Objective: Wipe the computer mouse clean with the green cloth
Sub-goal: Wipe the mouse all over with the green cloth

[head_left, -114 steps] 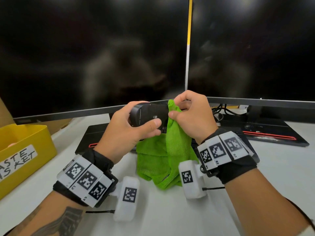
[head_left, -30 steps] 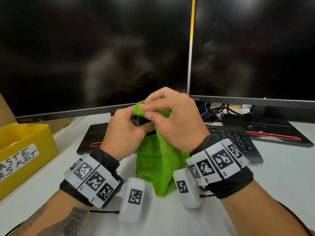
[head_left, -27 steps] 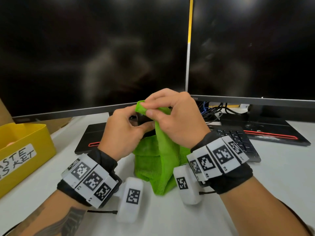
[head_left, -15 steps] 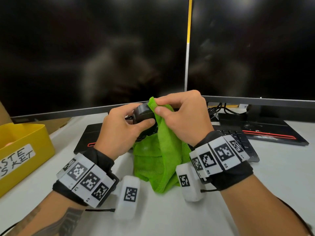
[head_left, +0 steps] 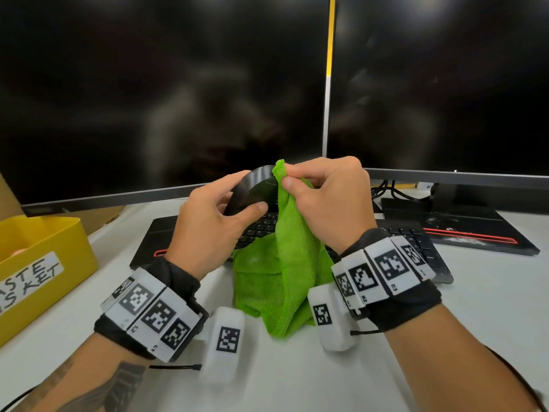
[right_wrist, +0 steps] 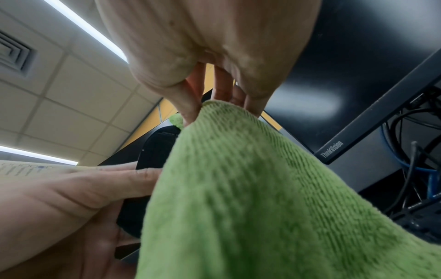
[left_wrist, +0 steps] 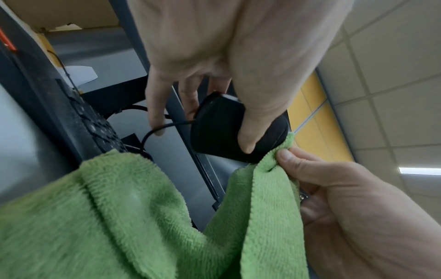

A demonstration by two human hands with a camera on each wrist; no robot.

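My left hand [head_left: 237, 200] grips the black computer mouse [head_left: 255, 188] above the keyboard, thumb on its near side, fingers behind it. In the left wrist view the mouse [left_wrist: 222, 132] shows its cable running off to the left. My right hand [head_left: 300, 179] pinches the top edge of the green cloth [head_left: 285, 263] between thumb and forefinger and holds it against the mouse's right end. The cloth hangs down to the desk in folds. Seen from the right wrist, the cloth [right_wrist: 262, 188] covers most of the mouse [right_wrist: 155, 149].
Two dark monitors [head_left: 178, 84] stand close behind the hands. A black keyboard [head_left: 416, 242] lies under them on the white desk [head_left: 490, 292]. A yellow waste basket [head_left: 44, 263] sits at the left edge. Cables [head_left: 392, 191] and a monitor base [head_left: 460, 224] are at the right.
The cloth has slid right, off the top of the mouse, uncovering its left part. My right hand moved right with it; the left hand keeps its hold.
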